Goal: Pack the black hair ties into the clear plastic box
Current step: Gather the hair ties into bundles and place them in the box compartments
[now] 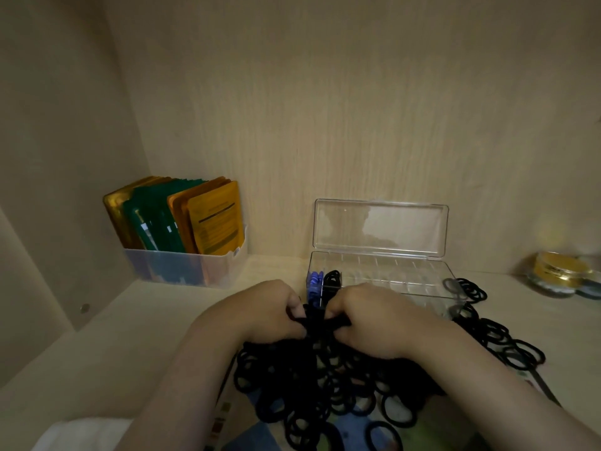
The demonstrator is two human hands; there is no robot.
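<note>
A large heap of black hair ties (325, 385) covers the shelf in front of me and trails off to the right. Above it, my left hand (260, 312) and my right hand (377, 320) each grip one end of a small bunch of black hair ties (317, 319) stretched between them. Just behind my hands stands the clear plastic box (406, 275) with its lid (380, 227) raised against the back wall. Its leftmost compartments hold blue hair ties (314, 283) and black hair ties (332, 278); the compartments to the right look bare.
A translucent bin (185, 268) of orange and green sachets stands at the back left. Small gold-lidded jars (562, 271) sit at the far right. Printed paper (357, 415) lies under the heap. Wooden walls close the shelf at the back and left.
</note>
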